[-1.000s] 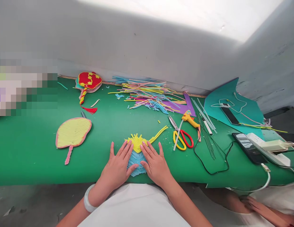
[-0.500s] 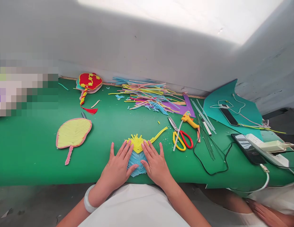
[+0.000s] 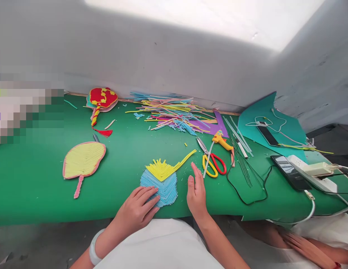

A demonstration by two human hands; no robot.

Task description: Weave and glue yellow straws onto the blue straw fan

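Note:
A blue and yellow woven piece (image 3: 161,179) made of thin strips lies near the front edge of the green table (image 3: 36,190). My left hand (image 3: 137,209) rests with spread fingers on its lower left corner, fingers flat. My right hand (image 3: 196,190) is off the piece, to its right, fingers stretched out toward the scissors (image 3: 211,162) and holding nothing. A yellow strip tail (image 3: 186,158) runs from the piece up to the right.
A pile of coloured strips (image 3: 174,112) lies at the back. A yellow leaf-shaped fan (image 3: 82,160) and a red and yellow fan (image 3: 102,98) lie left. A yellow glue gun (image 3: 222,140), phones, a power strip (image 3: 312,172) and cables lie right. Another person's hand (image 3: 302,248) shows at lower right.
Both hands lay flat on the woven piece before. My left hand has slid down to its lower corner and my right hand has moved off to the right, uncovering the piece.

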